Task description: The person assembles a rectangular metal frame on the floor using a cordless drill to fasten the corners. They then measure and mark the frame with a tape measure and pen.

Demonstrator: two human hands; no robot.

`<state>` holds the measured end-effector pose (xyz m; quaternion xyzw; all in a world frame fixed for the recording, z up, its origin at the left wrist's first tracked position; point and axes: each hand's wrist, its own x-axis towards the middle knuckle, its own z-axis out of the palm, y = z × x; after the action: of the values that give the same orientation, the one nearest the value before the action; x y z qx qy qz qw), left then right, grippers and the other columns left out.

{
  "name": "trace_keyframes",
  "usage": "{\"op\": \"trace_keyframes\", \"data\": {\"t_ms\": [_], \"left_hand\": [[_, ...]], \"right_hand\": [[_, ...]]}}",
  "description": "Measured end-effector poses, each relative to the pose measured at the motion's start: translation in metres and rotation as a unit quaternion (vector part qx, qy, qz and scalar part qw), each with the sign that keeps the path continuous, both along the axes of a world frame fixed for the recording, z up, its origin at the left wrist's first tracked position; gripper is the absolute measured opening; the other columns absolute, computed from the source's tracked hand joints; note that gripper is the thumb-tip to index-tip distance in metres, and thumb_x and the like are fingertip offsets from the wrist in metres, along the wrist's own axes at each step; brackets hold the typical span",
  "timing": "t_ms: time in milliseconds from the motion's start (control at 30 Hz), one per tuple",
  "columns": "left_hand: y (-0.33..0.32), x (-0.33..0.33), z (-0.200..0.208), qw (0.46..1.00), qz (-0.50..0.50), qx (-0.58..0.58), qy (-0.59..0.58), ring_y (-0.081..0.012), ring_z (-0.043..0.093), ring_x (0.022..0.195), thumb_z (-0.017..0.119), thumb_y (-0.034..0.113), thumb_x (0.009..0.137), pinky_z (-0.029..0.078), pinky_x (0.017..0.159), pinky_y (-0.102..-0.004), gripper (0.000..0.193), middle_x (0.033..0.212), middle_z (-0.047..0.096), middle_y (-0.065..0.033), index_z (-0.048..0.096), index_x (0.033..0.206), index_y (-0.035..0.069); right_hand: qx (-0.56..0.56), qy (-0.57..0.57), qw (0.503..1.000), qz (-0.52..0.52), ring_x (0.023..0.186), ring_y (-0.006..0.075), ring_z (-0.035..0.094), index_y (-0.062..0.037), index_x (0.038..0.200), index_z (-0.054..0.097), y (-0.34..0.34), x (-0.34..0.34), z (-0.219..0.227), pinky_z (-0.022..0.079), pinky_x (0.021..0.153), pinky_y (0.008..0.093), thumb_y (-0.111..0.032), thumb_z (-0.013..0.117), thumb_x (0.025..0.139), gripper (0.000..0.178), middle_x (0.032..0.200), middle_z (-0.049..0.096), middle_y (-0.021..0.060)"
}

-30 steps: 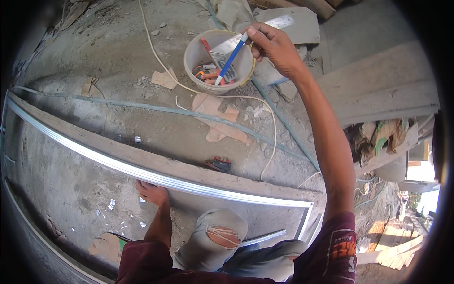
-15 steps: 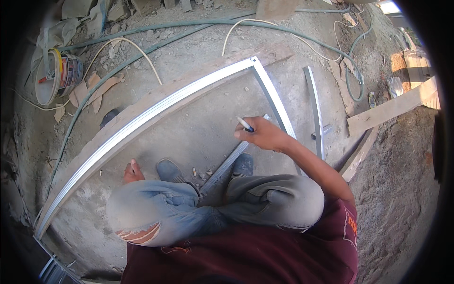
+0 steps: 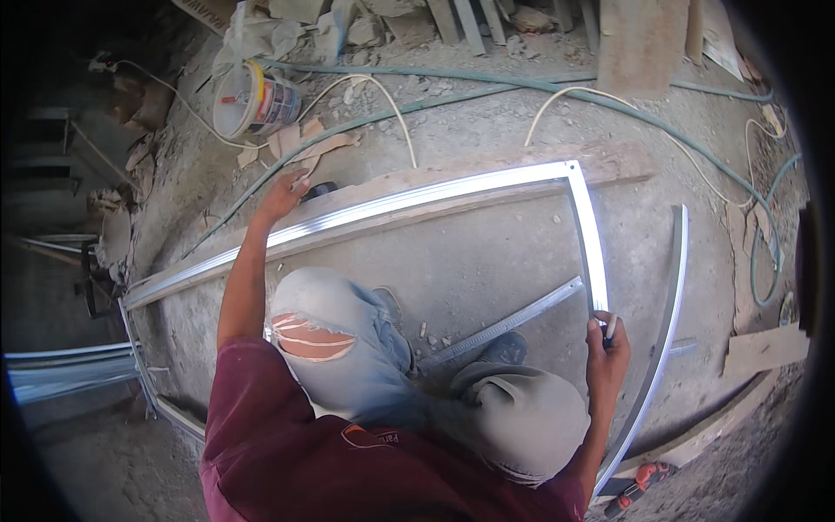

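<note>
My right hand point(image 3: 606, 361) is closed round a white marker point(image 3: 611, 325) with a dark end, at the short side bar of a silver metal frame point(image 3: 452, 186). My left hand point(image 3: 283, 197) is reaching across the frame's long bar with fingers bent together; what they hold, if anything, is too small to make out. Just beside it lies a dark object point(image 3: 321, 190), partly behind the bar. A wooden plank point(image 3: 600, 163) runs under the long bar. Between my feet a ruler-like metal strip point(image 3: 504, 322) lies slanting on the concrete.
A loose metal profile point(image 3: 668, 322) lies on the right, with a red and black tool point(image 3: 641, 489) near its lower end. Green hose point(image 3: 417, 108) and pale cable point(image 3: 396, 103) cross the ground beyond the frame. A bucket point(image 3: 261, 103) stands far left; metal profiles point(image 3: 70, 372) lie at the left.
My view has swung left. My left hand has gone from beside my knee out over the long bar. My right hand, with the marker, has come back to the side bar.
</note>
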<state>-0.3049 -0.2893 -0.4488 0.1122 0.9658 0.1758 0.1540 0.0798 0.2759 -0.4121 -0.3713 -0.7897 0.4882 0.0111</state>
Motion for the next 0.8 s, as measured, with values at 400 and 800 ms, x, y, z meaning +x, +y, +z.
{"op": "trace_keyframes", "data": {"t_ms": [400,800], "left_hand": [[0.03,-0.019,-0.058,0.973,0.08,-0.08,-0.2,-0.0335,0.066,0.114,0.079,0.063,0.077,0.05,0.099,-0.0398,0.087,0.125,0.069,-0.0218,0.063,0.132,-0.002],[0.256,0.05,0.082,0.899,-0.034,0.409,-0.15,-0.0223,0.06,0.116,0.069,0.057,0.079,0.042,0.104,-0.035,0.081,0.126,0.062,-0.0138,0.06,0.138,0.003]], "right_hand": [[-0.181,-0.11,0.962,0.173,0.071,0.0106,0.058,-0.0023,0.116,0.068,-0.029,-0.064,-0.017,0.046,0.067,0.0283,-0.023,0.067,0.099,0.027,0.075,0.062,0.002],[-0.423,0.081,0.885,0.178,0.055,0.0065,0.046,-0.0056,0.131,0.059,-0.08,-0.185,0.001,0.038,0.049,0.0249,-0.047,0.059,0.103,0.049,0.093,0.07,0.0089]]}}
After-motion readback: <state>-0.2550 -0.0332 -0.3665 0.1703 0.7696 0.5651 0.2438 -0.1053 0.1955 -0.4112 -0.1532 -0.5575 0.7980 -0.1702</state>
